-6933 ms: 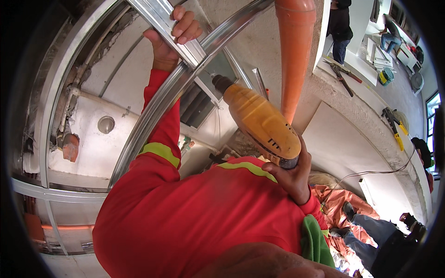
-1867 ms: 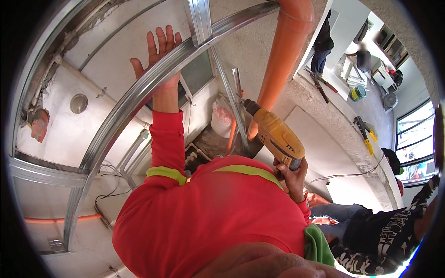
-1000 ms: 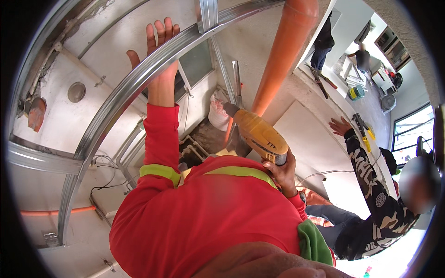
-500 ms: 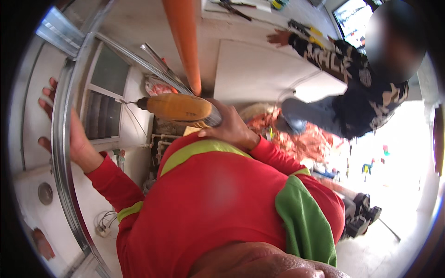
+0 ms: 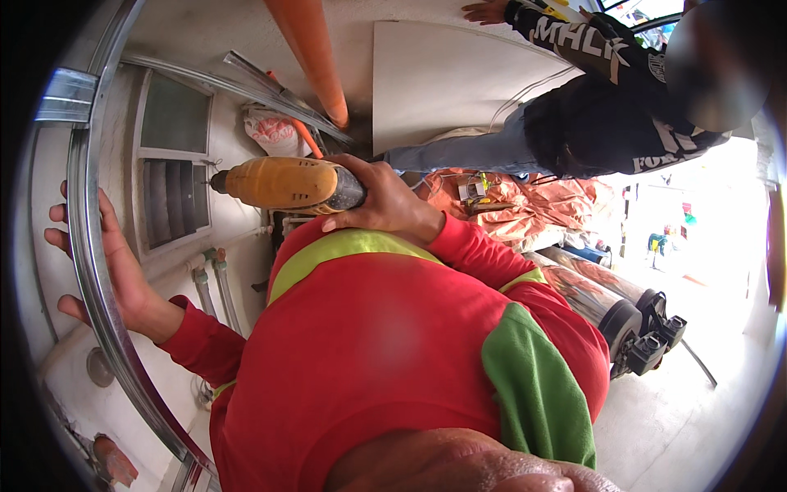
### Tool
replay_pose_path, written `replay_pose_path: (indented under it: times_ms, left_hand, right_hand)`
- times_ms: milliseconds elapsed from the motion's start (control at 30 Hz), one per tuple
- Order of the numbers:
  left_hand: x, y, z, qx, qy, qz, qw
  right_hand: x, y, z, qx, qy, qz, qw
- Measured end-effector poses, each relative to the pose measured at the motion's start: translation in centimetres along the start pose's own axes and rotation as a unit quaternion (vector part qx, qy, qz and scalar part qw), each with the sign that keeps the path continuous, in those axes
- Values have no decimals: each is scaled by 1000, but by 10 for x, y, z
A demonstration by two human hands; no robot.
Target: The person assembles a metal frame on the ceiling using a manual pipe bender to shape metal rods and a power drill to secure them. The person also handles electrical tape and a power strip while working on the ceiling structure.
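Observation:
My right hand (image 5: 389,197) is wrapped around the rear of a yellow-and-black power drill (image 5: 275,182) in front of my chest. The drill lies sideways, its nose pointing left; a thin bit at the tip is hard to make out. On the left, my left hand (image 5: 119,266) reaches behind an upright metal stud (image 5: 90,246). Its fingers are spread and show past the stud's far side, with the thumb held lower and apart. Whether the palm presses on the stud is hidden. The drill's nose is apart from the stud.
A short metal crosspiece (image 5: 67,97) joins the stud. An orange pipe (image 5: 311,57) stands ahead, near a white sack (image 5: 270,131). A louvred window (image 5: 176,164) is beyond. To the right, a co-worker (image 5: 590,123) leans near orange sheeting (image 5: 566,209) and shiny cylinders (image 5: 578,291).
My view has shifted. The drill sits slightly further left in view, still in my right hand. My left hand appears lower behind the stud, fingers still spread. The co-worker's body has shifted left.

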State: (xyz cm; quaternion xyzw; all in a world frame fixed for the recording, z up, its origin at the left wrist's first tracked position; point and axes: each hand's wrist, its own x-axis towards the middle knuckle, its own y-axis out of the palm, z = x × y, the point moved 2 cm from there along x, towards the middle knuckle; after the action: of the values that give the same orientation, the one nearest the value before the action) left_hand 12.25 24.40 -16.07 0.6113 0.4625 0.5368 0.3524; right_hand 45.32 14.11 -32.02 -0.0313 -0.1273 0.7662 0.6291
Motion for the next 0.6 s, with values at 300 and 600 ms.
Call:
replay_pose_path:
  times_ms: [300, 600]
  left_hand:
    - [2, 1, -2, 16, -20, -2, 1000]
    - [-4, -6, -13, 32, -29, 33, 999]
  right_hand:
    - [15, 18, 4, 13, -30, 47, 998]
    - [18, 26, 15, 30, -44, 48, 997]
